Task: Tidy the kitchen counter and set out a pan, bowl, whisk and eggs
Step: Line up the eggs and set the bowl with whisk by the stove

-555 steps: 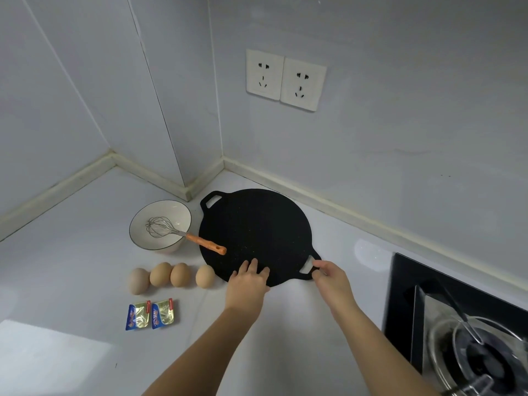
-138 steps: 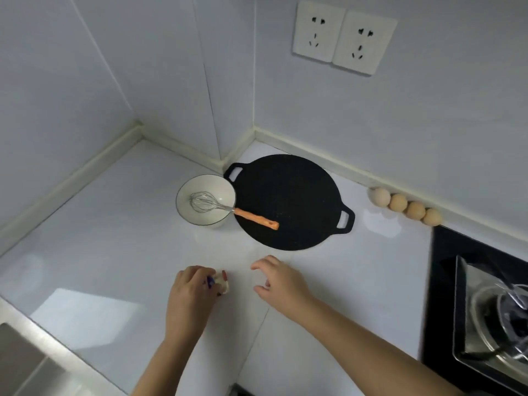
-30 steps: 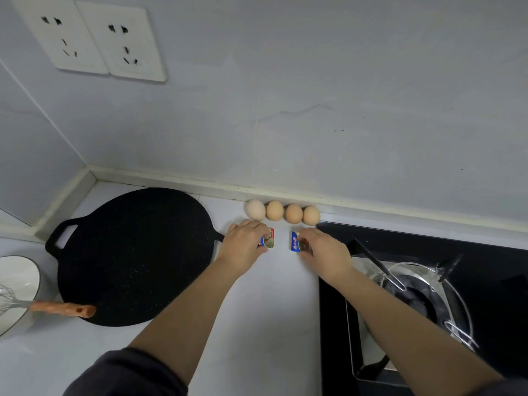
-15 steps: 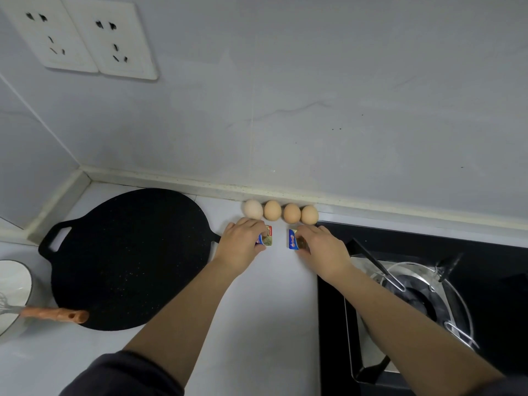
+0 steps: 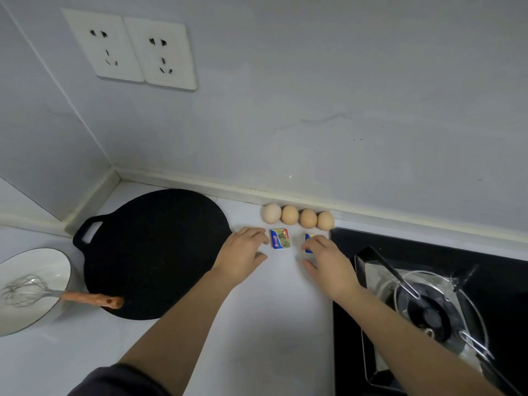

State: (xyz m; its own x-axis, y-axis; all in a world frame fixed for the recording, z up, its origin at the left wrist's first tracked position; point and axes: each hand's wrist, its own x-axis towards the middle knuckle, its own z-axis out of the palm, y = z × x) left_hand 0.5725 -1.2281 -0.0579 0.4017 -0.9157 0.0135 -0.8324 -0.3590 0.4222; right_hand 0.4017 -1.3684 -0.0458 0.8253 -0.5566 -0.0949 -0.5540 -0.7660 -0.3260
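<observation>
on glossy white table (image 5: 271,324): flat round matte black pan (image 5: 154,252), loop handle toward corner; white bowl (image 5: 54,270) beside it, wire whisk (image 5: 61,295) inside, orange handle over pan edge
four smooth oval eggs (image 5: 298,218) in row at back of table
two small square printed packets: left packet (image 5: 280,238) uncovered, just beside left hand (image 5: 243,255), fingers relaxed, holding nothing; right packet (image 5: 310,237) half under right hand (image 5: 328,261), fingers loose on top, not clenched

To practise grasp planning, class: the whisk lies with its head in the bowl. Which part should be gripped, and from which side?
Grip the whisk by its orange handle, from above on the side of the black pan. The handle juts past the rim of the bowl, nearly level, its end over that pan's edge; the wire head sits inside the bowl.
</observation>
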